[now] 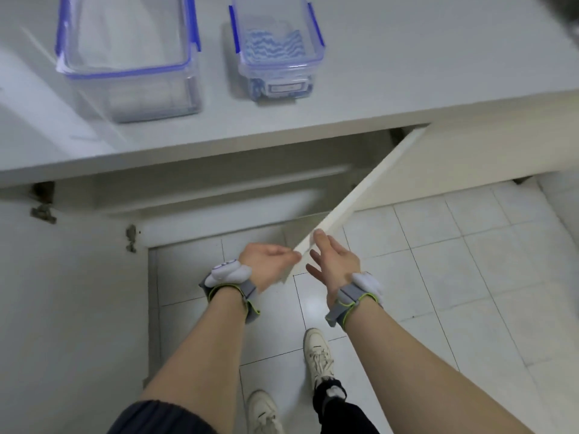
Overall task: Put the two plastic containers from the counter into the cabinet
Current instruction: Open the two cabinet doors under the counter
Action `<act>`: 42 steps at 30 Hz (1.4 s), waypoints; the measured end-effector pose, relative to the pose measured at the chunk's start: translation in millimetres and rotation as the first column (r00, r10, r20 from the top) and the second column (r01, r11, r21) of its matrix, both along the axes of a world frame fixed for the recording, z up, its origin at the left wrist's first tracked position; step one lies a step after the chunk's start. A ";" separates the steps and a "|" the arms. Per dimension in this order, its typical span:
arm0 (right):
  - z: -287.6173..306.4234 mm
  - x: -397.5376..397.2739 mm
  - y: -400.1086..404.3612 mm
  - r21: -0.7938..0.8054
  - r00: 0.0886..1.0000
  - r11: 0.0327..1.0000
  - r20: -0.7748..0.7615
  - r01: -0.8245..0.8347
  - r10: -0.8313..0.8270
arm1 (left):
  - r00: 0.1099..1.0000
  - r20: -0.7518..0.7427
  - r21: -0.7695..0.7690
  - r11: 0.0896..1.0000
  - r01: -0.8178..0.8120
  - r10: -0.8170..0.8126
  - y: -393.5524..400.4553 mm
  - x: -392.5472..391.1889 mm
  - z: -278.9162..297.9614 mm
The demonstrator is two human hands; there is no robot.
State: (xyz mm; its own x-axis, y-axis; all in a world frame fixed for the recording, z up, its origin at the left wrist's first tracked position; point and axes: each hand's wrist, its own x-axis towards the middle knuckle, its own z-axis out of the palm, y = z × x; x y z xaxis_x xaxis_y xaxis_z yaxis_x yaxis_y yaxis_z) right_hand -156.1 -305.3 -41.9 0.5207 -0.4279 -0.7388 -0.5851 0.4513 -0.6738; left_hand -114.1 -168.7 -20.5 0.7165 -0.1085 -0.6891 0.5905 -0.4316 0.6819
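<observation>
Two clear, blue-rimmed containers stood lidless on the counter: the larger container held white material, the smaller container a blue-patterned cloth; its front label was blurred, unreadable. Left hand pinched the open cabinet door edge; right hand, fingers spread, touched it.

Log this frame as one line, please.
stage: opening cabinet | left hand and right hand: on edge of white cabinet door | two clear blue-rimmed plastic containers: on grey counter
</observation>
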 end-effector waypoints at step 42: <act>221.2 -15.5 -269.2 -0.501 0.793 0.616 -0.432 -0.608 0.430 | 0.961 0.275 -0.070 0.997 0.026 -0.006 -176.0 51.8 217.1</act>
